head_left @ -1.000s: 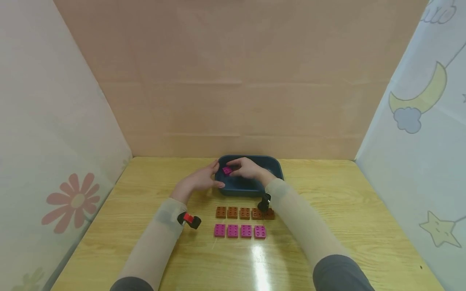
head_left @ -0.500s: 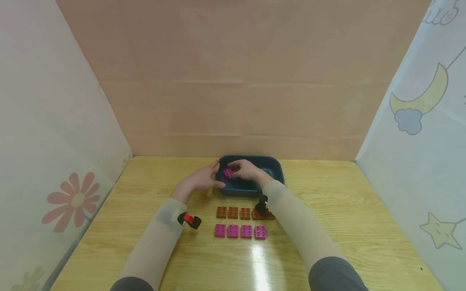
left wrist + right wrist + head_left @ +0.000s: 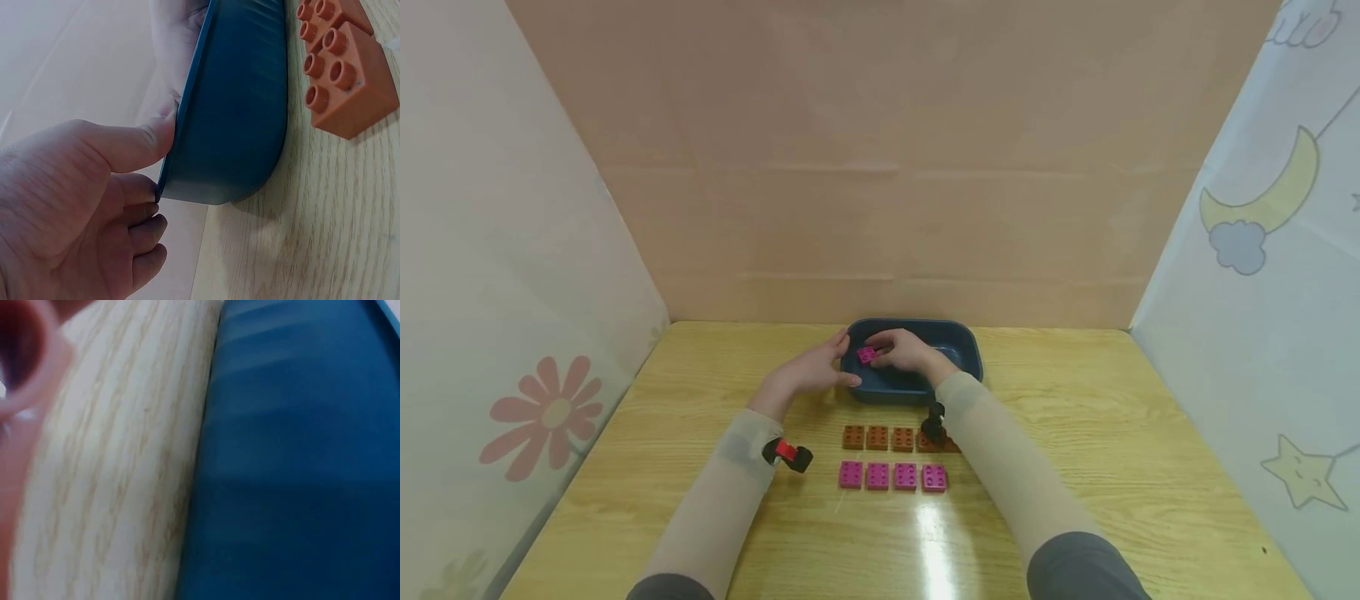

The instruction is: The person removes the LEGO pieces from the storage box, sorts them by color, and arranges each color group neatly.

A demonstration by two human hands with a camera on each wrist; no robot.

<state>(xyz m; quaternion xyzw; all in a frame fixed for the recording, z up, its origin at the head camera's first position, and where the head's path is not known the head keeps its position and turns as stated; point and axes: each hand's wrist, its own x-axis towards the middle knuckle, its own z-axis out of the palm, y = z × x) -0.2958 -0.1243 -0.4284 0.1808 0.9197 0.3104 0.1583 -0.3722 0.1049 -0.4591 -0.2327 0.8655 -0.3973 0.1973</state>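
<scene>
My left hand grips the left end of a dark blue plastic bin. In the left wrist view the thumb lies on the rim of the bin, with the fingers curled at its edge. Over the bin's left inside, my right hand pinches a small magenta toy building brick, studs up. Whether that brick touches the bin floor I cannot tell. The right wrist view shows only the bin's side wall, wood and a blurred orange brick; the right hand is hidden there.
A row of several orange bricks lies just in front of the bin, its right end partly covered by the right wrist camera. Nearer me is a row of several magenta bricks. All stand on a wooden table between papered walls.
The magenta brick in my right hand has turned from tilted to flatter. My right forearm has shifted slightly left. The left hand keeps its hold on the bin.
</scene>
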